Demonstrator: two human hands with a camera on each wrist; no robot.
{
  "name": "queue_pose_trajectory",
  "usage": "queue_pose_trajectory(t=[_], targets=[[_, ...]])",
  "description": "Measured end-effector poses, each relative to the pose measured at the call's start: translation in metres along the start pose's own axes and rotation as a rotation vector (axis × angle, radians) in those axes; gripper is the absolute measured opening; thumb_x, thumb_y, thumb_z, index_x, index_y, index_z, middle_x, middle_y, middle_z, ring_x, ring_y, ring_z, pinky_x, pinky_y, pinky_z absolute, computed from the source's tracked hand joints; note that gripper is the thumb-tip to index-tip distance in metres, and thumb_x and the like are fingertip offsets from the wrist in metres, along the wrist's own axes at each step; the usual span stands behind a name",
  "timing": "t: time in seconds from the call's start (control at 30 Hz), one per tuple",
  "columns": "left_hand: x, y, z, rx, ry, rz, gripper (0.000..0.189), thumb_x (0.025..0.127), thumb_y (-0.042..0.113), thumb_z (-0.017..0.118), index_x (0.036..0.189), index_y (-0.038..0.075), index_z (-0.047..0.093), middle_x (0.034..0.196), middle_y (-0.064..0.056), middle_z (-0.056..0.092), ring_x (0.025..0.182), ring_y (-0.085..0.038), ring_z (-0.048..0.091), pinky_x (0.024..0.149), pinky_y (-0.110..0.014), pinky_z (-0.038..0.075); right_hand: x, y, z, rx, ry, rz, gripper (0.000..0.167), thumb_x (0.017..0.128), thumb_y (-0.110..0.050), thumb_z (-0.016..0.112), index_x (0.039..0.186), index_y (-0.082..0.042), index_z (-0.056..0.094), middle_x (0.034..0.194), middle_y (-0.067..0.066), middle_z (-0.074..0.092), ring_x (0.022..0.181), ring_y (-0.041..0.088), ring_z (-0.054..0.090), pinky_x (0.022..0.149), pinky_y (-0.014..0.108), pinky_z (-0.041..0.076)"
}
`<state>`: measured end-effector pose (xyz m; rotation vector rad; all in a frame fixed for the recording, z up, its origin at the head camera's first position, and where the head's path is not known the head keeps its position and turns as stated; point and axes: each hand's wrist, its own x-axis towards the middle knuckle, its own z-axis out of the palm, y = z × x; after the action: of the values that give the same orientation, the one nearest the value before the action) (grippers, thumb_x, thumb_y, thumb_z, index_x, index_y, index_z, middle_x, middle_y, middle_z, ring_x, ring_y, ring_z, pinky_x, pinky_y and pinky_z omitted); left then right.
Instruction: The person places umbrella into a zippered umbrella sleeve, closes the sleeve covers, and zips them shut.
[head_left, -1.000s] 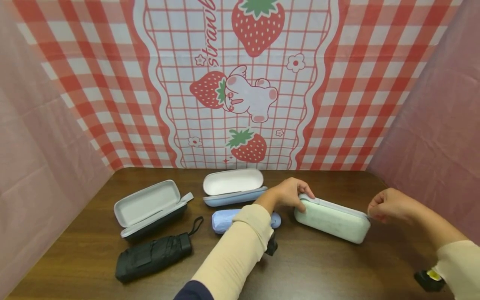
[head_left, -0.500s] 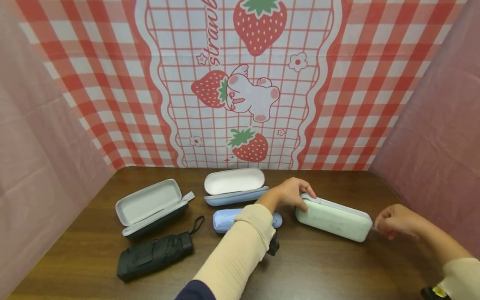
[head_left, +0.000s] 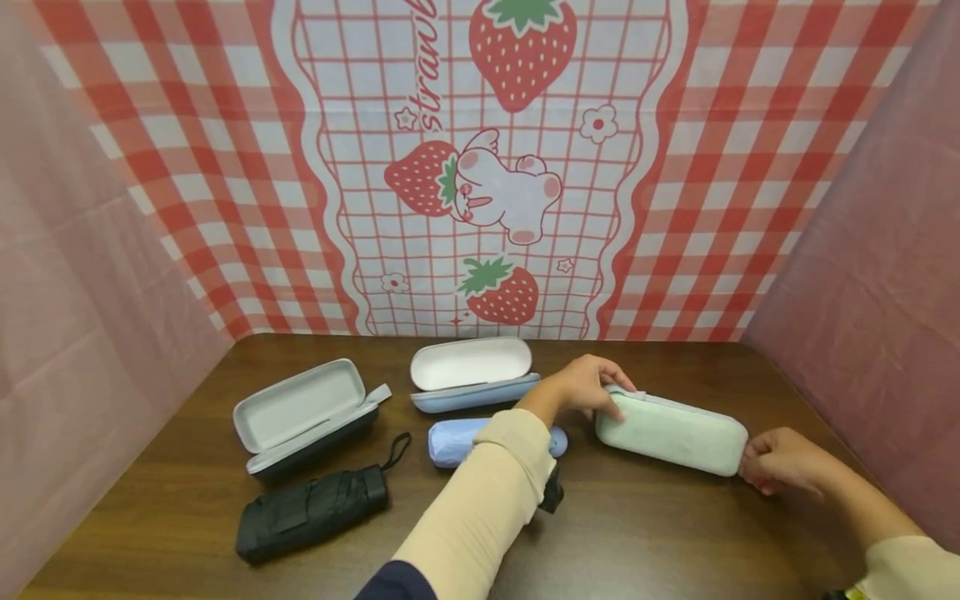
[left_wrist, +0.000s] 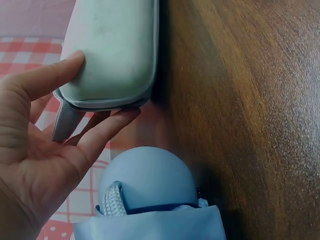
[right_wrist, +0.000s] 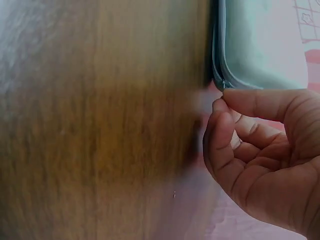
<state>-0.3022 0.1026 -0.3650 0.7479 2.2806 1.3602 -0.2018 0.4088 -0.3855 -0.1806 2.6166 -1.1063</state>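
Sleeves (head_left: 480, 500) rolled up, a person works at a brown table (head_left: 637, 533) with a black folded umbrella (head_left: 311, 512) lying nearest on the left, its wrist loop stretched toward the middle. On the right, the right hand (head_left: 780, 460) pinches at the near corner of a pale green case (head_left: 667, 433), thumb and forefinger closed to a narrow grip on what appears to be the zipper pull (right_wrist: 223, 89), mostly hidden by the fingertips. The left hand (head_left: 588, 387) holds the case's other end, thumb on its pale face and fingers around the end, beside a grey tab (left_wrist: 67, 120). The step in hand looks to be working the zip, probably to open it, though its direction cannot be told; the next move seems to call for a firm left hold while the right draws the pull along the seam. Just beside the left hand lies a blue folded umbrella (head_left: 453, 442), partly behind the forearm. Farther back, a dark case (head_left: 300, 408) and a blue case (head_left: 471, 364) lie open before a strawberry-print cloth (head_left: 510, 200).
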Motion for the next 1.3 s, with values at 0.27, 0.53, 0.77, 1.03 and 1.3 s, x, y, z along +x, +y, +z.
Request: queue_pose_trajectory(t=[0.27,0.53,0.77,1.03,1.3], targets=[[-0.003,-0.002,0.003,0.083,0.05,-0.113,0.016,0.082,0.017,0.08,0.095,0.011,0.074,0.087,0.004,0.062,0.069,-0.015,0.061,0.06,-0.037,0.058,0.008,-0.001,0.003,-0.188,0.165,-0.057,0.018,0.095,-0.004,0.056,0.085,0.008,0.064,0.071,0.003,0.056,0.061,0.011,0.052,0.055,0.026,0.048],[0.003,0.009,0.008,0.483,-0.025,0.018,0.028,0.081,0.029,0.078,0.107,0.019,0.076,0.103,0.012,0.07,0.085,-0.003,0.061,0.071,-0.014,0.047,0.015,-0.007,0.008,-0.36,0.297,-0.082,0.022,0.094,-0.008,0.058,0.073,-0.004,0.064,0.061,-0.002,0.054,0.057,0.012,0.049,0.053,0.027,0.04],[0.01,0.024,0.026,0.748,-0.115,0.121,0.05,0.077,0.049,0.079,0.124,0.036,0.068,0.129,0.02,0.058,0.12,0.0,0.051,0.092,-0.015,0.041,0.018,-0.013,0.01,-0.398,0.405,-0.084,0.014,0.086,-0.012,0.068,0.077,-0.001,0.067,0.065,-0.002,0.059,0.061,0.015,0.051,0.056,0.032,0.041],[0.011,0.026,0.025,0.8,-0.075,0.029,0.047,0.074,0.051,0.08,0.119,0.046,0.067,0.126,0.024,0.058,0.111,-0.001,0.056,0.075,-0.019,0.046,0.014,-0.024,0.016,-0.451,0.442,-0.149,0.012,0.079,-0.011,0.073,0.069,-0.009,0.067,0.066,-0.003,0.06,0.059,0.012,0.048,0.055,0.032,0.04],[0.01,0.029,0.031,0.811,-0.056,-0.002,0.048,0.072,0.055,0.08,0.118,0.049,0.066,0.126,0.024,0.059,0.105,-0.002,0.058,0.067,-0.022,0.045,0.013,-0.03,0.028,-0.5,0.448,-0.244,0.014,0.075,-0.006,0.075,0.068,-0.01,0.064,0.064,-0.005,0.057,0.058,0.009,0.048,0.053,0.031,0.041]])
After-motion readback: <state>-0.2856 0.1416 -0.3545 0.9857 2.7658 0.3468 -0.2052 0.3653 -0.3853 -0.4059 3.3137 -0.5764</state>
